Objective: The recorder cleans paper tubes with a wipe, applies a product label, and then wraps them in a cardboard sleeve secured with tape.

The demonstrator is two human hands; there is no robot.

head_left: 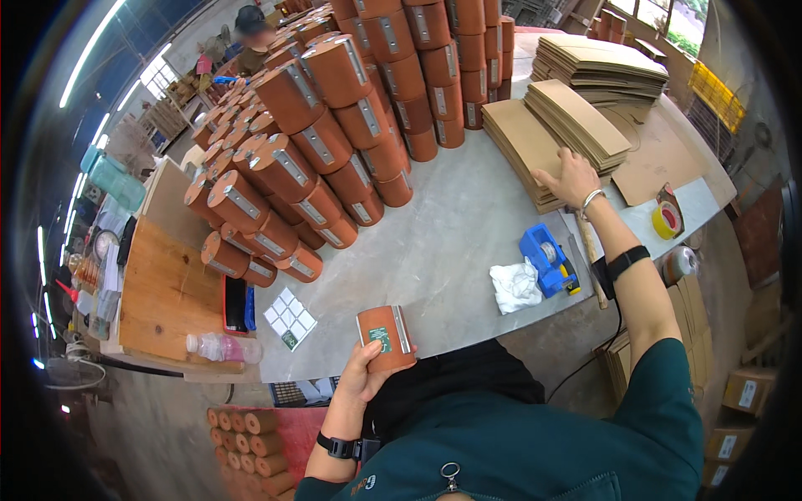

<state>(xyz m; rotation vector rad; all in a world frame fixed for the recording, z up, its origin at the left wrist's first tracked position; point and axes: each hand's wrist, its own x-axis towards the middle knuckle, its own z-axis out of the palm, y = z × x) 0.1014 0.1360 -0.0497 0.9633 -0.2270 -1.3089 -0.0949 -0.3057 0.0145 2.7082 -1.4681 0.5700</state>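
In my left hand (359, 377), near the table's front edge, I hold a reddish-brown cylinder (383, 324). It has a metal strip down one side and a green label, and my thumb lies next to the label. My right hand (573, 177) reaches out to the far right, thumb and fingers apart, resting at the near end of a stack of flat cardboard pieces (520, 138). A second cardboard stack (581, 125) leans right beside it. White square labels on a sheet (290, 317) lie left of the held cylinder.
Tall piles of similar cylinders (322, 142) fill the back left of the grey table (426, 242). A blue tape dispenser (547, 259), white crumpled cloth (515, 286) and yellow tape roll (666, 220) lie to the right. A plastic bottle (224, 347) lies front left. Another person (252, 37) is far behind.
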